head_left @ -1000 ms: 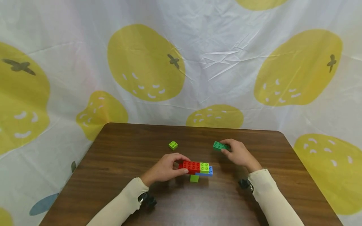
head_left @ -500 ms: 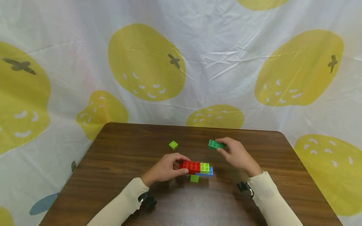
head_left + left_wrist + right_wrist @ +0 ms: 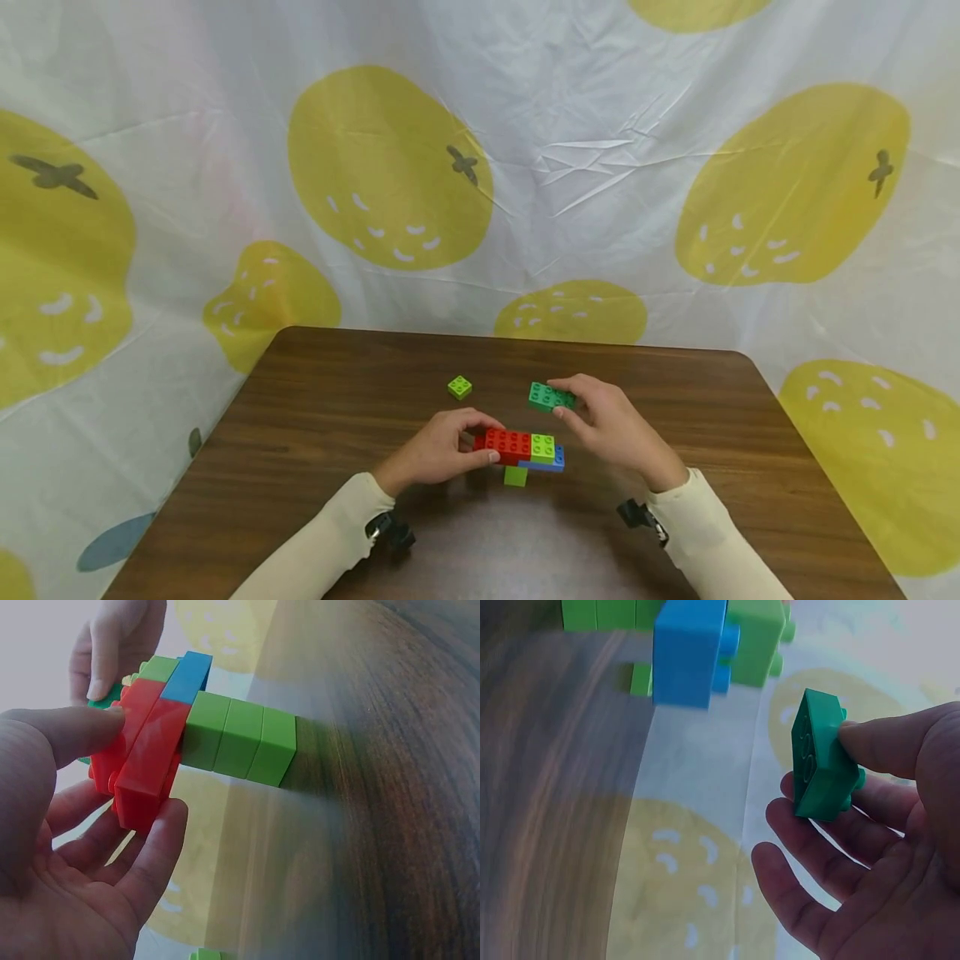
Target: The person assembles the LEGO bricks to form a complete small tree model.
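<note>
My left hand point(image 3: 438, 448) grips the red end of a built toy-brick structure between thumb and fingers. Its upper layer has a red brick point(image 3: 510, 445) beside a lime brick point(image 3: 542, 447). Under them sit another red brick point(image 3: 154, 761) and a blue brick point(image 3: 556, 462). A column of stacked green bricks point(image 3: 240, 739) stands beneath as a leg on the table. My right hand point(image 3: 611, 422) pinches a dark green brick point(image 3: 548, 396), studs up, behind and right of the structure. In the right wrist view that brick point(image 3: 826, 757) is apart from the blue end.
A loose lime brick point(image 3: 460, 387) lies on the brown wooden table point(image 3: 337, 383) behind my left hand. A white curtain point(image 3: 585, 108) with yellow fruit prints hangs past the table's far edge.
My right hand has carried the dark green brick leftward, lifting it and bringing it closer to the structure. My left hand and the structure have stayed in place.
</note>
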A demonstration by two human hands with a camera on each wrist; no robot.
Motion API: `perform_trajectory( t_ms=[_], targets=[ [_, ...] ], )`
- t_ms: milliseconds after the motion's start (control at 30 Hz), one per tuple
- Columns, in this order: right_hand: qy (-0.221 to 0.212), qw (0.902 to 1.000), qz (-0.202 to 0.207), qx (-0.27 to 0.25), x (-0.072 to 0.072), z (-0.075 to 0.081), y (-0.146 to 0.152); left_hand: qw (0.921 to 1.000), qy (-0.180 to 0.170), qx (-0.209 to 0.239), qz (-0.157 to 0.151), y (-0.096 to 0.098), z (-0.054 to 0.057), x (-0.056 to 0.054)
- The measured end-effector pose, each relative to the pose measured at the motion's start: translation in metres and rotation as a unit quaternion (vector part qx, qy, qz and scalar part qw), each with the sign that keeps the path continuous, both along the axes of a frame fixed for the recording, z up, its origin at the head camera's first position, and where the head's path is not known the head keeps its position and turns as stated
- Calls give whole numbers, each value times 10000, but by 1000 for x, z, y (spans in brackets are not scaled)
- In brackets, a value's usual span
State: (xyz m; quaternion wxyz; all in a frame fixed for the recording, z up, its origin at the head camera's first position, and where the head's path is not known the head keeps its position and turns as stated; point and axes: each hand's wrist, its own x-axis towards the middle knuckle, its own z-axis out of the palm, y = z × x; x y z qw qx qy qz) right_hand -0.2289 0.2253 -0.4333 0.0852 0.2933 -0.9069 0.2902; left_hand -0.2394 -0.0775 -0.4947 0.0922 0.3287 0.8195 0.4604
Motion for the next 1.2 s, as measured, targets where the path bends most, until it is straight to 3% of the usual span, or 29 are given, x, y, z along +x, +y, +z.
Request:
perform_trajectory(
  t_ms=[533,1200],
  targets=[
    [108,9970,766,-43,20,-9,-31,9999,114,-41,29,0,1,-1],
    [249,9952,927,-187,21,-19,-33,9998,175,113,-18,0,0,-1]
  ],
)
